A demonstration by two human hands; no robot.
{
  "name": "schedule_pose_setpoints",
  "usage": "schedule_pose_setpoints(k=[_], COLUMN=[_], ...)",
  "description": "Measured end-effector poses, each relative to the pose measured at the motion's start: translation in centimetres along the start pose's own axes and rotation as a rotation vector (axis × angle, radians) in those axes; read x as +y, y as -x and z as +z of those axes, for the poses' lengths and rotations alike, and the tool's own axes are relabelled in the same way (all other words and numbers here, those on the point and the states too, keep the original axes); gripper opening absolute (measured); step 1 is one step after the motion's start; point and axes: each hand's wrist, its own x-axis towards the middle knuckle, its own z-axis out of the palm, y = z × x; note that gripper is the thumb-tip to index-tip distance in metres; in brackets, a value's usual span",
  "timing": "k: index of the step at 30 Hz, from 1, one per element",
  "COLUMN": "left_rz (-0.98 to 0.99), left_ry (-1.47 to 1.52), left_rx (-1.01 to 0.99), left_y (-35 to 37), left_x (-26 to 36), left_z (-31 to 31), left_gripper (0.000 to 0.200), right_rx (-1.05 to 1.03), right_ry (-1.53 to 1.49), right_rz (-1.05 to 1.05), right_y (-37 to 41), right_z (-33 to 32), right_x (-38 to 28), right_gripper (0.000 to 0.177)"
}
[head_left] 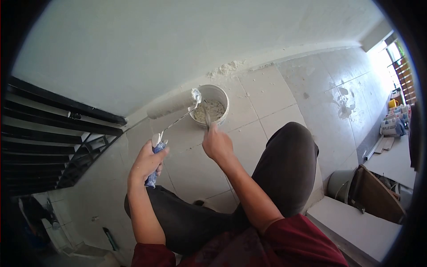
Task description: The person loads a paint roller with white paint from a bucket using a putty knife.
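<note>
My left hand (149, 163) is wrapped round the blue handle of a paint roller (174, 105). The roller's white sleeve points up and right, and its end reaches over the left rim of a white bucket (227, 106). Pale, lumpy material (214, 109) lies inside the bucket. My right hand (217, 143), at the bucket's near edge, is closed round a thin tool (207, 114) that stands up against the roller's end. The tool's exact shape is hard to make out.
White crumbs (226, 69) lie along the foot of the wall (187, 35). Black metal railings (40, 133) stand at the left. On the right are a grey bucket (340, 185), a wooden board (378, 193) and stacked bags (393, 126). My knees flank the tiled floor (191, 167).
</note>
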Motion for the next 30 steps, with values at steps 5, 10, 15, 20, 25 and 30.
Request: schedule_pose_setpoints(k=[5, 10, 15, 20, 25, 30], left_rz=[0.016, 0.044, 0.053, 0.144, 0.155, 0.164], left_ry=[0.090, 0.089, 0.195, 0.303, 0.308, 0.309], left_rx=[-0.015, 0.006, 0.018, 0.020, -0.010, -0.028], left_y=[0.7, -0.1, -0.2, 0.0, 0.6, 0.0], left_x=[0.9, -0.2, -0.2, -0.3, 0.6, -0.8], left_z=[0.7, 1.8, 3.3, 5.1, 5.0, 5.0], left_gripper=[0.027, 0.027, 0.026, 0.026, 0.027, 0.027], right_rx=[0.107, 0.114, 0.135, -0.142, 0.194, -0.062], right_ry=[-0.160, -0.156, -0.189, 0.037, -0.263, -0.122], right_rz=[0.049, -0.058, 0.027, -0.049, -0.076, 0.062], right_y=[0.3, 0.6, 1.0, -0.1, 0.9, 0.6], right_z=[-2.3, 1.0, -3.5, -0.2, -2.8, -4.3], right_x=[-2.6, 0.4, -3.6, -0.6, -4.1, -4.7], right_gripper=[0.031, 0.032, 0.032, 0.033, 0.033, 0.031])
